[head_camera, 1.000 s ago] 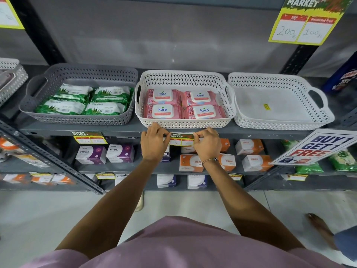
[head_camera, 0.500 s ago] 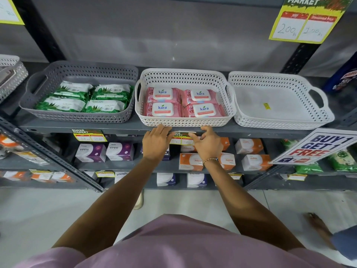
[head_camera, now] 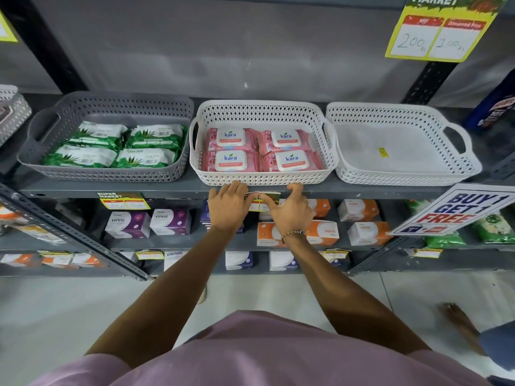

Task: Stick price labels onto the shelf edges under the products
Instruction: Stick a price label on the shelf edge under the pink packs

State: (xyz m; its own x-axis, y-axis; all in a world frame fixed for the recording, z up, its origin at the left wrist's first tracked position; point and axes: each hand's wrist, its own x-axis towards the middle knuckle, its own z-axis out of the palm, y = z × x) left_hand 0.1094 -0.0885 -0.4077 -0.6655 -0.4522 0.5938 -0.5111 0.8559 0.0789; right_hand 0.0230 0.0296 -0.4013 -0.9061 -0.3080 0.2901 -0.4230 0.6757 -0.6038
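A yellow, green and red price label [head_camera: 264, 201] sits against the grey shelf edge [head_camera: 172, 190], right below the white basket [head_camera: 263, 178] of pink Kara wipe packs [head_camera: 262, 150]. My left hand [head_camera: 227, 206] presses the label's left end with its fingertips on the shelf lip. My right hand [head_camera: 288, 208] has its thumb laid across the label's top and its fingers on the shelf edge. Both hands hide most of the label. Another price label [head_camera: 122, 200] is stuck on the edge under the grey basket [head_camera: 106, 174] of green wipes.
A bare white basket [head_camera: 404, 176] stands at the right, with no label below it. A "Buy 1 Get 1 Free" sign [head_camera: 457, 210] juts out at the right. Lower shelves hold boxes with their own labels. Another person's foot [head_camera: 457, 316] is on the floor at right.
Both hands rose with the label from below the shelf edge up onto it. The right thumb has slid left across the label's top.
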